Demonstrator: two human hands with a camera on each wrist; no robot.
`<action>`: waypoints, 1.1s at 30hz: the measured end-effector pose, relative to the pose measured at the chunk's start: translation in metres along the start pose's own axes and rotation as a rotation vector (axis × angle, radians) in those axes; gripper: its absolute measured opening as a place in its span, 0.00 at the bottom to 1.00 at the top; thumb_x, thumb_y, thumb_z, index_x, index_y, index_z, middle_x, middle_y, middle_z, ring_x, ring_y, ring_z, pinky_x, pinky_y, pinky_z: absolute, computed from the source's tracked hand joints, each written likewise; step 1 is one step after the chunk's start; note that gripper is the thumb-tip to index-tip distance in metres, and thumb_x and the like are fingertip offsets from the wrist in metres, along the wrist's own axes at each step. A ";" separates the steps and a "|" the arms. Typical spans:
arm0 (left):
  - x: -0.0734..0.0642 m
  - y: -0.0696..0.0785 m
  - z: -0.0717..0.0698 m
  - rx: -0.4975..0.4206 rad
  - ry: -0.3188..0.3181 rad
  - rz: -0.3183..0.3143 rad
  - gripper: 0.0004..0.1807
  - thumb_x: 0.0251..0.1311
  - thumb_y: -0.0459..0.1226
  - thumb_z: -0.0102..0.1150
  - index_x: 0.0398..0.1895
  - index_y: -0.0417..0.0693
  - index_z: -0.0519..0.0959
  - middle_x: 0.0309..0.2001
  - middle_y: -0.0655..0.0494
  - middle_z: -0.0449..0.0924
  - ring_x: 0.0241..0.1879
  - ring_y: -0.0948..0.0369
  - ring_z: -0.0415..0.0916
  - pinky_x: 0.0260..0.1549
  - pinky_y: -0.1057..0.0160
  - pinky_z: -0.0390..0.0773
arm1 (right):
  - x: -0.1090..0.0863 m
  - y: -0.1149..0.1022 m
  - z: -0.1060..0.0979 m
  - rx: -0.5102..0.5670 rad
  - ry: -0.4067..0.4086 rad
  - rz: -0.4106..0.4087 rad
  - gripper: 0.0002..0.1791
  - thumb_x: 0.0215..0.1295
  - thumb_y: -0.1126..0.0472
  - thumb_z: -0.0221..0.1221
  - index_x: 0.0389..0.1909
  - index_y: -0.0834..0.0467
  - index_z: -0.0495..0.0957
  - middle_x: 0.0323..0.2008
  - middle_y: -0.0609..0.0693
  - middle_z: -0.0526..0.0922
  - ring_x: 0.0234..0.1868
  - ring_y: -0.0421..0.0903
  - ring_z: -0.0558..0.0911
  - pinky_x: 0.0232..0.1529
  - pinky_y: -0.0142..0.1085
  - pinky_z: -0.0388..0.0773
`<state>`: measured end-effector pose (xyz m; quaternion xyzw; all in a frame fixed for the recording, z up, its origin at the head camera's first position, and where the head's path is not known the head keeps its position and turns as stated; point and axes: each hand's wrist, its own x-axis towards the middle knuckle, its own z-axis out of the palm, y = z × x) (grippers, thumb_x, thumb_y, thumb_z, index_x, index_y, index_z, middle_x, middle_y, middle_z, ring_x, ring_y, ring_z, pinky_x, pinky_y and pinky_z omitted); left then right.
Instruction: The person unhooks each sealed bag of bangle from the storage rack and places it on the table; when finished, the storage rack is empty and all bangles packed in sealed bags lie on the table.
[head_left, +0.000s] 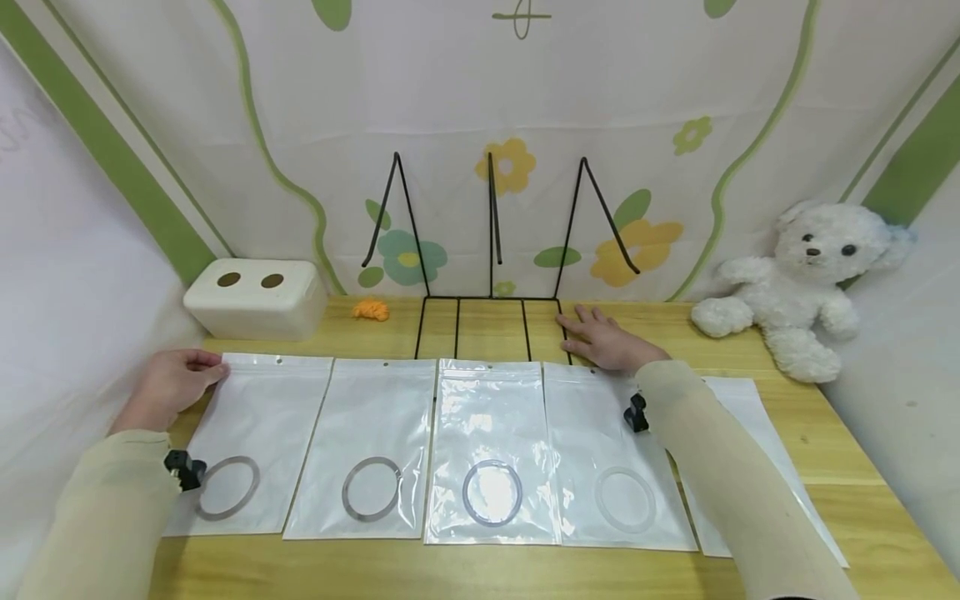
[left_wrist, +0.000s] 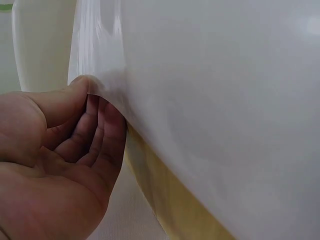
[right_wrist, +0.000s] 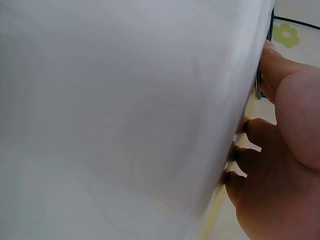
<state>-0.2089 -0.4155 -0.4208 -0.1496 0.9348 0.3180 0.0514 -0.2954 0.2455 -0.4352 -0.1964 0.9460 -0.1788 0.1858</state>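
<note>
My left hand (head_left: 168,383) pinches the top left corner of the leftmost white zip pouch (head_left: 258,417). In the left wrist view, the thumb lies over the plastic edge and the fingers (left_wrist: 112,127) are bent beneath it. My right hand (head_left: 606,343) rests, fingers spread, at the right edge of the black wire rack's base (head_left: 491,298), just above the fourth pouch (head_left: 600,433). Between these lie a second pouch (head_left: 367,425) and a shinier third pouch (head_left: 491,417). Each of these pouches shows a ring outline near its bottom. The right forearm partly hides a fifth pouch (head_left: 738,400).
Upright wire prongs rise from the rack against a patterned curtain (head_left: 450,83). A white box with two round holes (head_left: 255,304) stands at the back left, beside a small orange bundle (head_left: 371,310). A white teddy bear (head_left: 806,283) sits at the back right of the wooden table (head_left: 420,571).
</note>
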 end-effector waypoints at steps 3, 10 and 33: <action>0.001 0.000 0.002 0.006 0.010 0.017 0.19 0.76 0.35 0.61 0.56 0.23 0.78 0.44 0.34 0.84 0.37 0.51 0.79 0.28 0.66 0.79 | -0.001 0.000 -0.001 -0.003 0.001 0.000 0.37 0.88 0.44 0.46 0.88 0.53 0.49 0.87 0.71 0.35 0.86 0.76 0.33 0.83 0.71 0.32; -0.001 0.001 0.000 0.004 -0.008 0.014 0.19 0.77 0.36 0.60 0.57 0.24 0.78 0.45 0.33 0.83 0.39 0.50 0.79 0.29 0.66 0.80 | 0.000 -0.003 -0.001 0.003 0.002 -0.003 0.37 0.88 0.45 0.47 0.88 0.53 0.50 0.87 0.70 0.35 0.86 0.76 0.33 0.83 0.71 0.32; -0.068 0.108 0.017 0.044 0.136 0.487 0.28 0.86 0.46 0.45 0.74 0.34 0.72 0.71 0.26 0.73 0.67 0.28 0.72 0.64 0.27 0.70 | -0.016 -0.013 0.002 0.007 0.256 -0.037 0.36 0.90 0.47 0.41 0.87 0.64 0.50 0.87 0.69 0.40 0.88 0.70 0.32 0.85 0.67 0.29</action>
